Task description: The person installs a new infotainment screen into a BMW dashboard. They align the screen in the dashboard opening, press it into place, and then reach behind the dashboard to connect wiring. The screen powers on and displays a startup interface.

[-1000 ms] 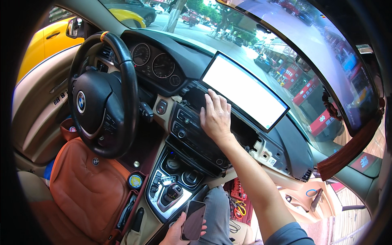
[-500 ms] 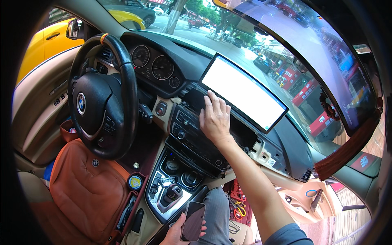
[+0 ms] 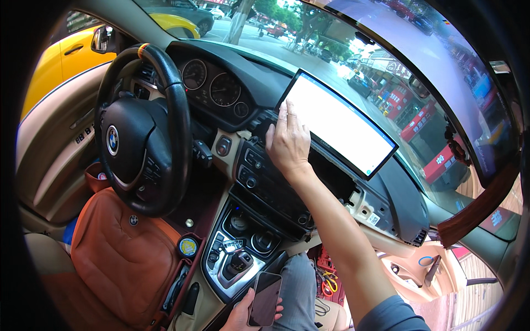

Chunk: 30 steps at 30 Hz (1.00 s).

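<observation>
Steering wheel [image 3: 144,132] (black), tan seat [image 3: 118,259].

Setting: interior of a parked car, seen from the front passenger side; black leather-wrapped steering wheel [image 3: 144,132] at left; round dial instrument cluster [image 3: 216,88] behind it; wide white-lit rectangular display screen [image 3: 339,124] propped on the dark dashboard; silver-trimmed gear selector console [image 3: 238,259] below; tan-orange leather driver seat [image 3: 121,259]; through the curved windscreen, a tree-lined street with red-fronted shops [image 3: 419,116]; yellow car [image 3: 66,55] outside the driver's window.
</observation>
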Each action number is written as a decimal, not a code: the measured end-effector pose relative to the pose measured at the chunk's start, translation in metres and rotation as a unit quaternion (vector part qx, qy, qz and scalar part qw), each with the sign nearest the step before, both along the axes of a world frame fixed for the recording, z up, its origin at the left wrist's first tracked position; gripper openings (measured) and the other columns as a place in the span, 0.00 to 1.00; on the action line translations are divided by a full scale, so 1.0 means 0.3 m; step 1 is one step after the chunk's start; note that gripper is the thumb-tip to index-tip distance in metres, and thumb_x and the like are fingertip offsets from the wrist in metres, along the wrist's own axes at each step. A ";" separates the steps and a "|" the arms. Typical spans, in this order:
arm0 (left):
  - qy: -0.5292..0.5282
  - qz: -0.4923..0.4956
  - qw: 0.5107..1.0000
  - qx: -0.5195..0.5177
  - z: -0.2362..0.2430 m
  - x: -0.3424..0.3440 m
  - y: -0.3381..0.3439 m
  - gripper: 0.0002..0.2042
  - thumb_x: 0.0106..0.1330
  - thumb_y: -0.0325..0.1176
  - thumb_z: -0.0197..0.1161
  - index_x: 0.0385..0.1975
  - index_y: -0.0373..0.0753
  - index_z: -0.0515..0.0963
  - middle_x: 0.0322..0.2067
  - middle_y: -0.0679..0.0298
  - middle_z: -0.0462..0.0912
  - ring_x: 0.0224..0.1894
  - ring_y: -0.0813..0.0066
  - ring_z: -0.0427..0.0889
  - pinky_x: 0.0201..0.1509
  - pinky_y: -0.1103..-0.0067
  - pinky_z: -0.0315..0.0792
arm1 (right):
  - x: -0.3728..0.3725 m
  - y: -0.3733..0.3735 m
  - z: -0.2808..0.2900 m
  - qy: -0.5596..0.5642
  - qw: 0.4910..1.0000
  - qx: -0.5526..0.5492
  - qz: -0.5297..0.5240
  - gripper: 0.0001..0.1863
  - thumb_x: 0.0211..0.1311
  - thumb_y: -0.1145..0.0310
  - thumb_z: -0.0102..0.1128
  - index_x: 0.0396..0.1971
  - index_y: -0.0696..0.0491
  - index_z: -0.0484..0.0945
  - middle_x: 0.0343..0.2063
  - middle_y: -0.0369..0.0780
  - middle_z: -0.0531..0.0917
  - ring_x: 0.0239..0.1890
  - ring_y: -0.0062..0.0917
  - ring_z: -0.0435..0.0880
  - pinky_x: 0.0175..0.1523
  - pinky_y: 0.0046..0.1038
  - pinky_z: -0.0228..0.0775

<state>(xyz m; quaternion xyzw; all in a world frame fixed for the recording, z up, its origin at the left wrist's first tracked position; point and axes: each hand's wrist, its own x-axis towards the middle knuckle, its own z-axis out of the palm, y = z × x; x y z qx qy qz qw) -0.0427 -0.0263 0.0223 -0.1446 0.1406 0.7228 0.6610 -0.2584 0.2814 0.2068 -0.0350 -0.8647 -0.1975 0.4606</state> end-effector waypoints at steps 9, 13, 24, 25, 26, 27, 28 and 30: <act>-0.022 0.011 0.999 0.030 -0.005 -0.008 0.000 0.31 0.80 0.56 0.43 0.62 0.31 0.73 0.50 0.49 0.83 0.48 0.56 0.84 0.53 0.63 0.80 | -0.029 0.014 -0.011 0.030 0.999 0.021 -0.026 0.33 0.58 0.67 0.59 0.61 0.72 0.71 0.63 0.63 0.73 0.55 0.47 0.82 0.56 0.40 0.74; -0.023 0.011 0.999 0.032 -0.005 -0.008 -0.001 0.31 0.81 0.56 0.42 0.62 0.31 0.73 0.51 0.49 0.83 0.48 0.56 0.84 0.53 0.63 0.80 | -0.030 0.009 -0.011 0.016 0.999 -0.001 -0.036 0.34 0.58 0.67 0.60 0.62 0.72 0.70 0.63 0.62 0.73 0.55 0.46 0.82 0.55 0.39 0.74; -0.021 0.010 0.999 0.033 -0.007 -0.003 0.000 0.32 0.81 0.56 0.41 0.63 0.30 0.72 0.51 0.49 0.83 0.49 0.55 0.84 0.54 0.62 0.80 | 0.017 -0.002 -0.042 -0.005 0.999 0.012 -0.043 0.35 0.57 0.66 0.63 0.64 0.68 0.70 0.67 0.57 0.71 0.58 0.42 0.80 0.54 0.38 0.69; -0.026 0.010 0.999 0.037 -0.009 -0.002 0.001 0.32 0.81 0.56 0.41 0.63 0.30 0.72 0.51 0.49 0.83 0.49 0.55 0.84 0.55 0.62 0.80 | 0.017 -0.002 -0.043 0.001 0.999 0.023 -0.039 0.34 0.57 0.67 0.62 0.63 0.68 0.71 0.66 0.57 0.72 0.52 0.39 0.80 0.51 0.36 0.68; -0.027 0.011 0.999 0.040 -0.012 0.000 0.003 0.32 0.81 0.56 0.40 0.63 0.30 0.72 0.51 0.49 0.83 0.49 0.55 0.84 0.55 0.62 0.79 | 0.017 -0.002 -0.044 0.006 0.999 0.034 -0.034 0.33 0.57 0.67 0.62 0.62 0.68 0.72 0.65 0.56 0.73 0.47 0.36 0.80 0.48 0.35 0.67; -0.028 0.012 0.999 0.044 -0.014 0.001 0.004 0.32 0.81 0.56 0.40 0.63 0.30 0.73 0.51 0.49 0.83 0.49 0.55 0.84 0.55 0.62 0.79 | 0.018 -0.002 -0.045 0.011 0.999 0.045 -0.028 0.31 0.58 0.67 0.61 0.61 0.68 0.74 0.64 0.56 0.74 0.41 0.33 0.80 0.46 0.34 0.66; -0.030 0.014 0.998 0.047 -0.016 0.002 0.005 0.32 0.81 0.56 0.40 0.63 0.30 0.73 0.51 0.49 0.83 0.49 0.55 0.84 0.55 0.61 0.79 | 0.019 -0.003 -0.046 0.017 0.998 0.049 -0.021 0.29 0.58 0.68 0.60 0.58 0.68 0.76 0.63 0.55 0.76 0.41 0.32 0.80 0.46 0.33 0.66; -0.028 0.013 0.998 0.047 -0.017 0.003 0.005 0.32 0.81 0.56 0.40 0.63 0.30 0.73 0.51 0.49 0.83 0.49 0.55 0.84 0.55 0.61 0.79 | 0.021 -0.005 -0.046 0.008 0.999 0.045 -0.022 0.28 0.58 0.68 0.60 0.58 0.68 0.76 0.63 0.55 0.76 0.40 0.32 0.80 0.46 0.33 0.66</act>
